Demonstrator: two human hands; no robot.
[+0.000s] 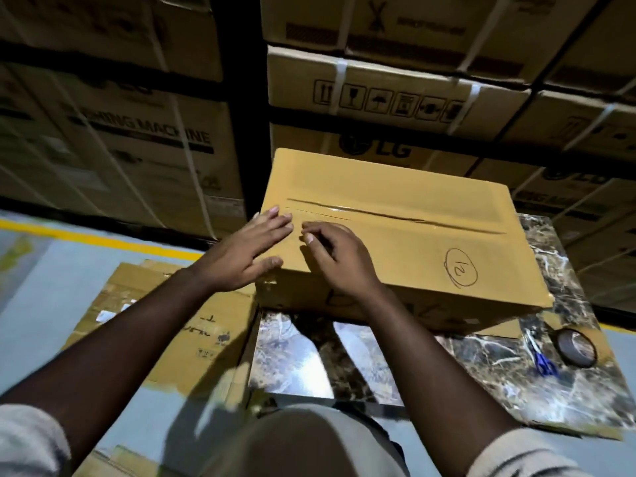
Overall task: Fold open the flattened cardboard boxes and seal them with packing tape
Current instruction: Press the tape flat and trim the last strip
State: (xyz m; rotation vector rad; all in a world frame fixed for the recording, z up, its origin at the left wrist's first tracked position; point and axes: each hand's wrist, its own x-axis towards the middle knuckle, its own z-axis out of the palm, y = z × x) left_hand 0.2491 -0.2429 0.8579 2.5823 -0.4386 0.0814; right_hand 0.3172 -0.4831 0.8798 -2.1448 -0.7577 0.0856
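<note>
While both hands work at the near-left end of the closed carton, things stand thus:

Cardboard box (395,235): assembled, flaps down, standing on the marble-patterned table (516,366); "12" inside a hand-drawn circle on the top at the right; more dark handwriting on the near side, mostly hidden by the wrist.

Centre seam (395,215): running lengthwise across the top, glossy with a strip of clear packing tape over it (shine plain near the middle, tape edges hard to trace elsewhere).

Left hand (249,251): released and flat, fingers straight and close together, laid palm down on the top at the box's left corner, fingertips just short of the seam, thumb hanging over the near edge; gripping nothing.

Right hand (339,258): on the box top just beside the left hand, fingers bent at the knuckles with their tips pressed to the cardboard near the seam's left end; whether anything is pinched beneath them, cannot tell.

Roll of packing tape (576,347): lying flat on the table, right of the box and apart from it.

Blue-handled scissors (543,359): on the table, touching or just beside the roll on its left.

Flattened cardboard (165,321): spread on the grey floor left of the table.

Background: stacked, strapped appliance cartons (395,94) behind the box.
</note>
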